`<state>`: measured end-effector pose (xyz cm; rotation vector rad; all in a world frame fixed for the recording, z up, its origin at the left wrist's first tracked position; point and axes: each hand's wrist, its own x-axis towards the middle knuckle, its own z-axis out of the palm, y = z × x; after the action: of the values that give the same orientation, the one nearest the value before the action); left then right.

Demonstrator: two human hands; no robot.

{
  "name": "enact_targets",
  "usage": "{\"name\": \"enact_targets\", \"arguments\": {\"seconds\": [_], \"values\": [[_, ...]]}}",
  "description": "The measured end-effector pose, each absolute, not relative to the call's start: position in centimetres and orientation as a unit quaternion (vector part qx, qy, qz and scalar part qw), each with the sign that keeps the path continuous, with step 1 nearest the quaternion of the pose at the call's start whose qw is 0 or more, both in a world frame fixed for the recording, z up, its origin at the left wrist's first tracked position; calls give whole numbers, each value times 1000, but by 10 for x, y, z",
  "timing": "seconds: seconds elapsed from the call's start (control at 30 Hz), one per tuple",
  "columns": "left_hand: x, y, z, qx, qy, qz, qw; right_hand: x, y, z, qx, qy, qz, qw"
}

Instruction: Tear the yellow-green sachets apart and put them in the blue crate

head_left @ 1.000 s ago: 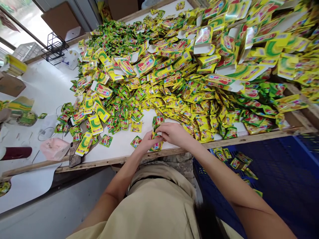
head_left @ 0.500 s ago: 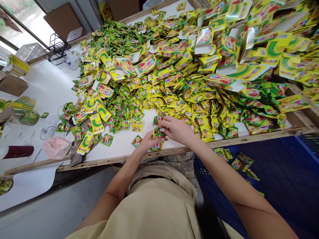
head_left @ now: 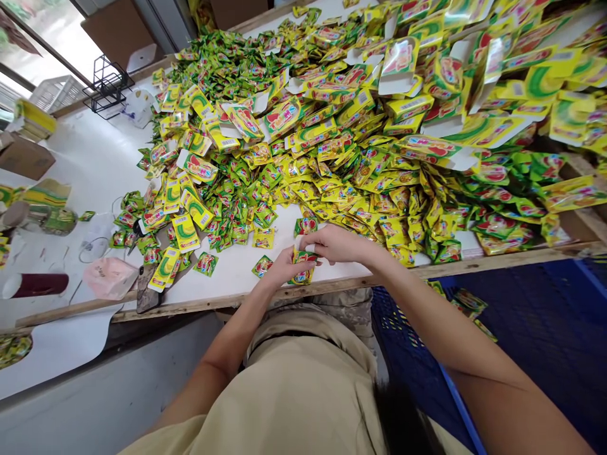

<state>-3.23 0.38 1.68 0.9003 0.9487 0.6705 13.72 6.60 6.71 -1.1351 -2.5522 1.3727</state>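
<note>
Near the table's front edge, my left hand (head_left: 283, 268) is closed on a small yellow box (head_left: 302, 272) with a white flap at its top. My right hand (head_left: 332, 244) meets it from the right, its fingers pinched at the box's upper end; what lies between those fingers is too small to name. A green packet (head_left: 306, 225) lies just beyond the fingers. Left of my left hand are a green packet (head_left: 262, 266) and a yellow packet (head_left: 263, 237) on the white tabletop. A large heap of yellow and green packets (head_left: 327, 183) rises behind both hands.
Flat yellow boxes (head_left: 184, 232) lie at the heap's left. A phone (head_left: 148, 289), a pink bag (head_left: 110, 278) and a dark red cup (head_left: 40, 285) stand further left. The wooden rim (head_left: 332, 287) runs along the front, with a blue crate (head_left: 531, 322) below right.
Both hands stay together at the box. The right fingers have shifted slightly to its top end, where the white flap now shows. The whole view has shifted a little.
</note>
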Motion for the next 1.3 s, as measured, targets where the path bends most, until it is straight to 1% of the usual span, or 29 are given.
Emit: {"name": "enact_targets", "arguments": {"seconds": [0.13, 0.23, 0.3, 0.4, 0.43, 0.47, 0.5, 0.6, 0.67, 0.77, 0.83, 0.93, 1.03, 1.1, 1.17, 1.3], "values": [[-36, 4, 16, 431, 457, 280, 726, 141, 65, 70, -384, -785, 486, -1], [-40, 2, 17, 471, 506, 255, 676, 143, 61, 70, -387, -775, 499, 26], [-41, 0, 17, 475, 533, 261, 650, 145, 57, 63, -395, -753, 516, 102], [-39, -4, 15, 446, 554, 304, 634, 145, 48, 46, -464, -648, 532, 286], [-38, -4, 14, 438, 556, 314, 633, 145, 44, 40, -485, -607, 539, 326], [-36, -4, 13, 434, 556, 317, 634, 144, 41, 34, -495, -571, 556, 346], [-34, -4, 12, 433, 552, 316, 639, 143, 37, 29, -495, -542, 583, 349], [-28, -3, 10, 444, 524, 305, 660, 141, 32, 22, -465, -471, 678, 321], [-26, -2, 11, 439, 500, 323, 673, 142, 33, 23, -462, -443, 706, 302], [-25, 1, 15, 353, 456, 365, 731, 143, 40, 29, -468, -447, 711, 274], [-28, 6, 18, 280, 422, 367, 781, 142, 46, 33, -460, -465, 711, 259], [-39, 18, 21, 241, 399, 332, 820, 138, 52, 34, -439, -489, 714, 240], [-52, 33, 22, 234, 419, 276, 833, 132, 53, 31, -419, -508, 707, 257], [-58, 38, 22, 238, 447, 262, 822, 130, 51, 27, -415, -536, 675, 292], [-59, 38, 22, 283, 479, 288, 779, 132, 48, 23, -420, -580, 622, 318], [-54, 23, 21, 465, 534, 382, 593, 143, 42, 15, -407, -657, 550, 316]]}}
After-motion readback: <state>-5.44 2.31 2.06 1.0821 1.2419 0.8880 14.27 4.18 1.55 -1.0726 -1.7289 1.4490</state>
